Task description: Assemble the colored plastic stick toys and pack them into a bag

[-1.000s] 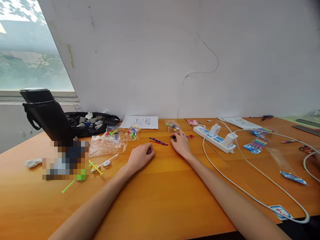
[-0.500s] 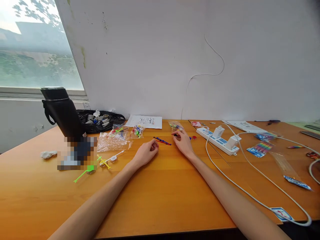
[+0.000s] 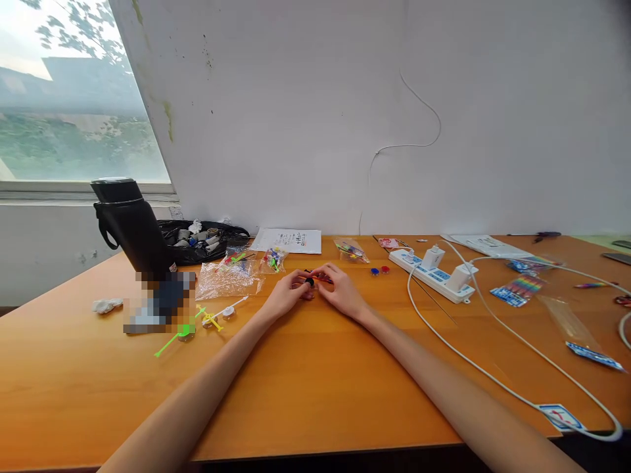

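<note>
My left hand (image 3: 286, 293) and my right hand (image 3: 342, 294) meet over the middle of the table. Between their bent fingertips is a small black round piece (image 3: 309, 282), pinched from both sides. Just behind it, partly covered by the fingers, lie thin red and dark plastic strips (image 3: 321, 278). To the right of my right hand sit a blue disc (image 3: 375, 271) and a red disc (image 3: 385, 269). Left of my left hand are arrow-shaped plastic pieces on round bases: a green one (image 3: 185, 330), a yellow one (image 3: 211, 320) and a white one (image 3: 229, 312).
Clear plastic bags (image 3: 229, 279) of coloured parts lie at the back left, near a black bottle (image 3: 131, 230) and a black bag (image 3: 210, 256). On the right, a white power strip (image 3: 434, 278) has a long cable (image 3: 486, 376) looping to the table's front edge.
My right hand has moved left from beside the bagged parts to meet my left hand. The black round piece now shows between them, and the strips are mostly covered. The view has shifted slightly.
</note>
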